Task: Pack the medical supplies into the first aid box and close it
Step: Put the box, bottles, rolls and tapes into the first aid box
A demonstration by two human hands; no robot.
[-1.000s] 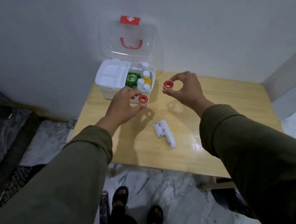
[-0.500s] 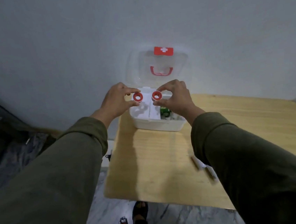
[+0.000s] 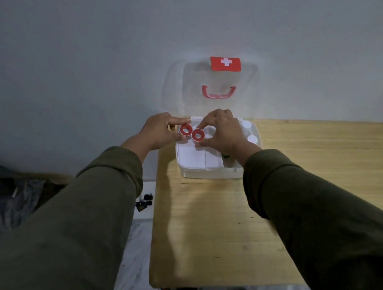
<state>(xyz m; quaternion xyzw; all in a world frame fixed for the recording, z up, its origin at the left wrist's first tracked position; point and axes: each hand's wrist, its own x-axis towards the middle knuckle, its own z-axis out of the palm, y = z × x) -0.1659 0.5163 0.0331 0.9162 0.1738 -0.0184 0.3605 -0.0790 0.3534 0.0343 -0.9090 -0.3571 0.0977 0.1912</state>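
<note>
**Two tape rolls being held over the open first aid box**

Landmark: the white plastic first aid box (image 3: 208, 171), sitting at the far left corner of the pale wooden table (image 3: 307, 180), back against the grey wall (image 3: 82, 61). Its clear hinged lid with red cross label and red handle (image 3: 212, 81) is standing upright behind the box, leaning toward the wall.

Inside the box, a white divided tray (image 3: 193, 156) is filling the left part; white bottle caps (image 3: 247, 124) are showing along the right side, partly hidden by the wrist.

The left hand (image 3: 158, 131) is hovering over the box's rear left corner, fingers pinching a small red-sided tape roll with a white core (image 3: 186, 129). The right hand (image 3: 222, 132) is over the box's middle, thumb and fingers gripping a second matching red tape roll (image 3: 197, 135). The two rolls are just beside each other, above the tray.

Handling, as judged: rolls are looking light, rigid and smooth-edged; a pinch across the outer rim seems the sound hold. Likely to roll if set on edge, so laying them flat is safer.

Room: the table's left edge is running close to the box, with floor below; anything dropped left of the box is going over. Open tabletop is lying in front and right of the box. The lid needs clear swing forward for closing.
</note>
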